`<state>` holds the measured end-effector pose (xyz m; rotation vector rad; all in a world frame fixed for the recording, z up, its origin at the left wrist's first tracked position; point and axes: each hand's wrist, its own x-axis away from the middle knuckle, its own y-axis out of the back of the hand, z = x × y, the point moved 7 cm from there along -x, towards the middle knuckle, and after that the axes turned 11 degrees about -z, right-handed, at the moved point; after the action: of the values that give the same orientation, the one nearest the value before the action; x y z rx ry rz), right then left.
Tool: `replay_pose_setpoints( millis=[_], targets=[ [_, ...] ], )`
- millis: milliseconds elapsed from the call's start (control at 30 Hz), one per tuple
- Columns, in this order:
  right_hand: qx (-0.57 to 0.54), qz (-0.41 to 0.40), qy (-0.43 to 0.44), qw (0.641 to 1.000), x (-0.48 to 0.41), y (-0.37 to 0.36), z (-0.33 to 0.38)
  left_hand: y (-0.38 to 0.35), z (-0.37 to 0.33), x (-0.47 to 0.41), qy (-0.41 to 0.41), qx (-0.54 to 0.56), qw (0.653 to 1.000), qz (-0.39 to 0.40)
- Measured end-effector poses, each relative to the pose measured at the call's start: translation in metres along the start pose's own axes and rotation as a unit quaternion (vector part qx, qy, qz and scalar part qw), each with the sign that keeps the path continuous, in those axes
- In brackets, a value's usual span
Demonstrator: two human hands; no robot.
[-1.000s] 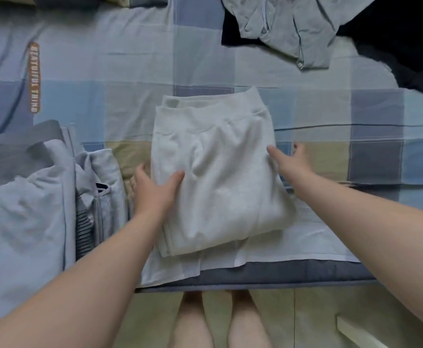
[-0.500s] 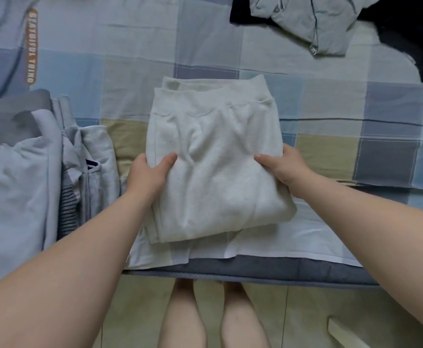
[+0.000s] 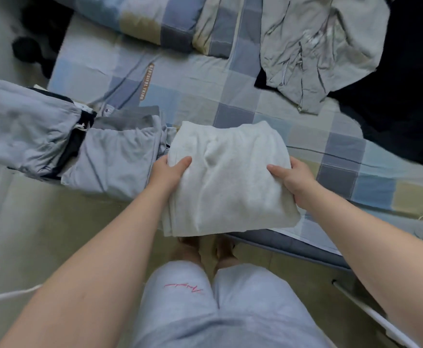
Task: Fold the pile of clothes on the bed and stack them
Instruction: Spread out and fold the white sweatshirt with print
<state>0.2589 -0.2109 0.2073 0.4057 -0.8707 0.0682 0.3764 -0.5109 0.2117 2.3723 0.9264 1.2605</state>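
Now both hands grip the folded white garment [image 3: 230,179] by its sides, the left hand [image 3: 171,172] and the right hand [image 3: 293,182] each with thumb on top and fingers beneath. It sits over the near edge of the bed [image 3: 205,96], just right of the folded blue-grey stack [image 3: 120,154]. A crumpled grey garment [image 3: 318,46] lies far right, partly over a black garment [image 3: 406,109].

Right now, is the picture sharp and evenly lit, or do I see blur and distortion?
Head view: soft, even light, no glare; the folded white garment between left hand and right hand is slightly smeared; the black clothing is a detail-less dark mass; the wide lens bends the bed edge.
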Motion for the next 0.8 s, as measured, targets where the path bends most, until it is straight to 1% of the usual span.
replay_pose_setpoints(
  millis=[133, 267, 433, 500, 567, 633, 667, 733, 800],
  targets=[
    [0.009, 0.012, 0.021, 1.000, 0.052, -0.023, 0.026, 0.066, -0.003, 0.019, -0.016, 0.010, 0.999, -0.030],
    [0.026, 0.026, 0.036, 0.999, 0.080, -0.077, 0.054, 0.132, -0.006, 0.003, -0.040, 0.018, 0.997, -0.064],
    [0.021, 0.043, 0.058, 0.997, 0.097, -0.174, 0.087, 0.219, -0.007, -0.053, -0.074, 0.025, 0.991, -0.110],
    [0.017, 0.036, 0.063, 0.997, 0.098, -0.215, 0.092, 0.247, -0.006, -0.082, -0.082, 0.023, 0.989, -0.122],
    [0.018, 0.025, 0.050, 0.998, 0.095, -0.255, 0.091, 0.269, 0.000, -0.112, -0.073, 0.010, 0.989, -0.129],
    [0.031, 0.039, 0.010, 0.999, 0.088, -0.296, 0.080, 0.284, 0.016, -0.146, -0.054, -0.025, 0.990, -0.124],
    [0.050, 0.056, -0.019, 0.997, 0.089, -0.314, 0.072, 0.287, 0.028, -0.161, -0.046, -0.060, 0.991, -0.114],
    [0.117, 0.088, -0.071, 0.987, 0.090, -0.342, 0.052, 0.287, 0.057, -0.183, -0.028, -0.150, 0.985, -0.082],
    [0.182, 0.098, -0.087, 0.975, 0.095, -0.360, 0.038, 0.279, 0.081, -0.194, -0.036, -0.229, 0.971, -0.051]
  ],
)
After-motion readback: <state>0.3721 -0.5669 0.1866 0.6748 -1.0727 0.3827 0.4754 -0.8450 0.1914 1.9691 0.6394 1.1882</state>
